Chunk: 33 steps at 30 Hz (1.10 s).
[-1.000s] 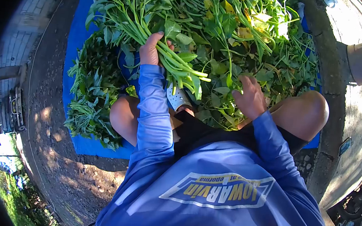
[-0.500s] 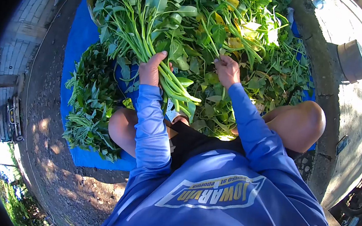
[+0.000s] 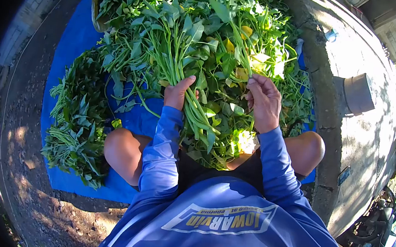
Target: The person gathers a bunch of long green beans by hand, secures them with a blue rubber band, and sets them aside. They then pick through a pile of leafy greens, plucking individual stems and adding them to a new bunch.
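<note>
My left hand (image 3: 178,94) is wrapped round a bunch of water spinach (image 3: 196,116), its thumb across the pale green stems. The leafy ends point away from me and the cut ends hang towards my lap. To the right, my right hand (image 3: 264,104) pinches a single water spinach stem (image 3: 244,46) between thumb and fingers. That stem slants up and left to a leaf at its tip. Below both hands spreads a loose heap of greens (image 3: 218,72), with some yellow leaves (image 3: 246,31) in it.
A blue tarp (image 3: 66,44) lies under the greens. Neat bundles of leafy greens (image 3: 68,143) are piled at the left, by my knee (image 3: 123,149). A concrete ledge (image 3: 325,84) runs along the right, with a brown round pot-like object (image 3: 359,93) on it.
The view has shifted, so both hands appear lower. My right hand has turned more upright and lifted a stem clear of the heap. My left hand keeps its bunch.
</note>
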{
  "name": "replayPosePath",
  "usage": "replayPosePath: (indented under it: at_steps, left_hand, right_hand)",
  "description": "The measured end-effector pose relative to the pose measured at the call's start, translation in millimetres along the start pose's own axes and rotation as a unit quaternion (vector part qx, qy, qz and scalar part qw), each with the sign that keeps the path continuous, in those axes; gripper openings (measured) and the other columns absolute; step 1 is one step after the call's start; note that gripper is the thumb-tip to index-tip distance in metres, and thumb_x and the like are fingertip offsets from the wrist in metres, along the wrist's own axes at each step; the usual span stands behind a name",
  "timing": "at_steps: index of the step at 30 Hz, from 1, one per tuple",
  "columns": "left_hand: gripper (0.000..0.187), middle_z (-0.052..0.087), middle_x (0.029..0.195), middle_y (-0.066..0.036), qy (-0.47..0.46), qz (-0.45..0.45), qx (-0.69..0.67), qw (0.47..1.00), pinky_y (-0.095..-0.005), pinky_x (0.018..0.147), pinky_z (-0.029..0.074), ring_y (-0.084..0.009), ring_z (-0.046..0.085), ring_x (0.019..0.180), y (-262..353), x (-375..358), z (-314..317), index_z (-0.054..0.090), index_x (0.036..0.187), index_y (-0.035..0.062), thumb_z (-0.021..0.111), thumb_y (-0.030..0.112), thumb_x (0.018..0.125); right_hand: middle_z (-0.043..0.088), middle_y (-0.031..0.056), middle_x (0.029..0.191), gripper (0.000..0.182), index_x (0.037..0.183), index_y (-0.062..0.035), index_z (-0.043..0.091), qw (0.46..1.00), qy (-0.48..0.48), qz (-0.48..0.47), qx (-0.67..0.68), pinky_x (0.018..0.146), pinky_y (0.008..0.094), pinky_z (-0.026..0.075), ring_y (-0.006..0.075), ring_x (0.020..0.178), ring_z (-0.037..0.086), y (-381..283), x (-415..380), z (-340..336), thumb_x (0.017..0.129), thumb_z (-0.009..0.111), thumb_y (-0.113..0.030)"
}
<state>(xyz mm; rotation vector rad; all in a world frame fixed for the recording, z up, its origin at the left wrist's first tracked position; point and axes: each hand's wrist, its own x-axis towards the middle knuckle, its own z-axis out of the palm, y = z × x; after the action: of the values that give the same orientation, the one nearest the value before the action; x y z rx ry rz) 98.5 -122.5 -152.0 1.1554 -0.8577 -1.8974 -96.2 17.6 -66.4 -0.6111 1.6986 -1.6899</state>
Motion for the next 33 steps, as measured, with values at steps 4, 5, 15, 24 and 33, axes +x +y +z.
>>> replayPosePath:
  at_steps: [4, 5, 15, 24, 33]
  left_hand:
    - [0.036, 0.071, 0.082, -0.011, 0.01, 0.018, -0.009, 1.0, -0.0363, 0.054, 0.061, -0.0222, 0.071, 0.063, -5.2, 0.9, 5.0, 0.07, 0.101, -0.0004, 0.086, 0.028, 0.085]
    - [0.036, 0.071, 0.082, -0.011, 0.004, 0.01, -0.014, 1.0, -0.0359, 0.054, 0.06, -0.022, 0.071, 0.062, -12.1, -1.8, 1.4, 0.071, 0.102, -0.0004, 0.086, 0.028, 0.085]
    - [0.038, 0.074, 0.089, -0.01, -0.092, -0.09, -0.153, 0.98, -0.036, 0.061, 0.061, -0.0219, 0.072, 0.068, -61.4, 25.7, -17.3, 0.07, 0.104, 0.0056, 0.076, 0.042, 0.097]
    - [0.031, 0.074, 0.102, -0.008, 0.032, 0.059, -0.099, 0.993, -0.0342, 0.076, 0.058, -0.0186, 0.071, 0.084, -77.8, 38.8, -41.8, 0.071, 0.109, -0.0033, 0.085, 0.004, 0.082]
    - [0.035, 0.074, 0.1, -0.006, 0.077, 0.113, 0.004, 0.991, -0.0332, 0.08, 0.054, -0.017, 0.068, 0.084, -26.5, 19.3, -25.8, 0.072, 0.109, 0.0, 0.085, 0.003, 0.077]
  right_hand:
    - [0.067, -0.0016, 0.083, 0.021, 0.116, -0.0007, 0.071, 0.999, 0.007, -0.031, 0.016, 0.051, 0.0214, 0.043, 0.0041, 0.059, 0.055, 6.7, 17.2, 7.9, 0.1, 0.072, -0.014]
    - [0.069, -0.0012, 0.084, 0.022, 0.116, -0.0001, 0.072, 0.999, 0.015, -0.033, -0.013, 0.056, 0.0218, 0.045, 0.0046, 0.064, 0.057, 15.2, 15.7, 8.3, 0.1, 0.072, -0.015]
    - [0.071, 0.006, 0.082, 0.025, 0.109, 0.0023, 0.073, 0.939, -0.192, -0.014, -0.284, 0.071, 0.0299, 0.051, 0.0122, 0.074, 0.063, 87.0, 4.8, 62.8, 0.102, 0.064, -0.021]
    - [0.076, 0.0138, 0.087, 0.032, 0.11, -0.0017, 0.078, 0.924, -0.259, -0.036, -0.277, 0.077, 0.0384, 0.056, 0.0226, 0.082, 0.073, 79.0, 31.7, 39.4, 0.098, 0.07, -0.031]
    - [0.076, 0.0183, 0.101, 0.032, 0.105, -0.0078, 0.08, 0.848, -0.01, -0.193, -0.494, 0.087, 0.0451, 0.058, 0.0403, 0.092, 0.073, 107.2, 178.7, -30.6, 0.089, 0.071, -0.034]
